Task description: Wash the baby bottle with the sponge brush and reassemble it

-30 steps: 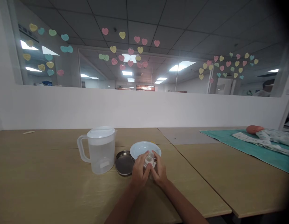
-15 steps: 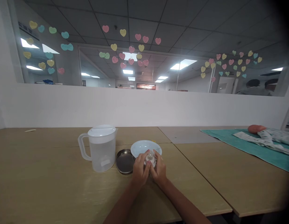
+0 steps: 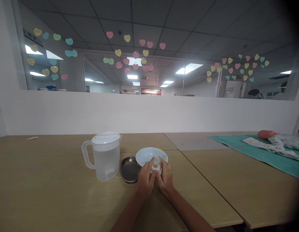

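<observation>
My left hand [image 3: 144, 178] and my right hand [image 3: 165, 180] are both wrapped round a small baby bottle [image 3: 155, 166] standing on the wooden table [image 3: 55, 196]. Its clear teat and white collar stick out above my fingers; the body is hidden by them. Just behind the bottle lies a pale blue plate [image 3: 149, 154]. A shallow round metal dish [image 3: 129, 169] sits to the left of my hands. Further left stands a translucent plastic jug [image 3: 105, 155] with a white lid and water in it, handle to the left.
A second table [image 3: 236, 180] joins on the right. On it lies a teal mat [image 3: 260, 153] with a doll in patterned clothes [image 3: 277, 141]. A white partition [image 3: 149, 112] runs along the back. A small flat stick [image 3: 32, 138] lies far left.
Both hands stay round the bottle with only slight shifts of the fingers. The view has tilted a little. People behind the glass at the far right have moved.
</observation>
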Available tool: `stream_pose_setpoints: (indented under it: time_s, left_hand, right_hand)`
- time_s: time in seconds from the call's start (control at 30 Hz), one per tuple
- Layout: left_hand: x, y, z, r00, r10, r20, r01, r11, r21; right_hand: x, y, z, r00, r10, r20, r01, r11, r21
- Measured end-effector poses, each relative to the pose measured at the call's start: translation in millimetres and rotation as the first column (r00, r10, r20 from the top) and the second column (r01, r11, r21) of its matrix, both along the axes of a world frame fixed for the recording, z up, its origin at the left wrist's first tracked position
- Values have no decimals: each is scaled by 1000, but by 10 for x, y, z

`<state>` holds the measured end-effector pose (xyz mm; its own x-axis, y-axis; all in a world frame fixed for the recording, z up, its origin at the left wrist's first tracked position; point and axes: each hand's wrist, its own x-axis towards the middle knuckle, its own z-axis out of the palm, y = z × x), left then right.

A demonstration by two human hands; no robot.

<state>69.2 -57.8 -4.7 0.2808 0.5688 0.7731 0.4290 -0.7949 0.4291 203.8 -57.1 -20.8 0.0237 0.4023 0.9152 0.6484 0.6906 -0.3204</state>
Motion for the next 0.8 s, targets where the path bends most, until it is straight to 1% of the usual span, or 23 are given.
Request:
stream_pose_setpoints:
  time_s: [0.07, 0.17, 0.23, 0.4, 0.5, 0.6, 0.63, 0.7, 0.8]
  left_hand:
    - [-21, 13, -23, 1000, 20, -18, -21, 999, -27]
    - [-46, 6, -26, 998, 39, -58, -42, 998, -55]
    - [-47, -6, -19, 995, 39, -92, -44, 998, -54]
    - [-3, 6, -33, 993, 73, -90, -78, 995, -56]
    - [20, 37, -57, 991, 76, -109, -78, 997, -20]
    - [27, 59, -69, 990, 82, -113, -81, 997, 6]
    - [26, 61, -67, 990, 88, -113, -87, 996, 11]
    - [21, 58, -54, 987, 111, -114, -109, 994, 24]
    - [11, 39, -19, 982, 146, -121, -139, 988, 64]
  right_hand:
    - [7, 5, -14, 996, 72, -49, -75, 996, -48]
    - [12, -2, -10, 973, 180, -147, -197, 974, -110]
    - [12, -9, 4, 956, 221, -192, -248, 960, -131]
    - [13, -3, 38, 959, 158, -234, -206, 959, -193]
    - [5, 11, 54, 936, 163, -311, -241, 943, -230]
    - [-7, 27, 63, 913, 170, -372, -271, 932, -239]
    - [-9, 32, 64, 917, 165, -363, -261, 937, -234]
    - [-3, 34, 70, 949, 143, -283, -204, 959, -200]
    - [29, 18, 90, 991, 68, -116, -77, 994, -82]
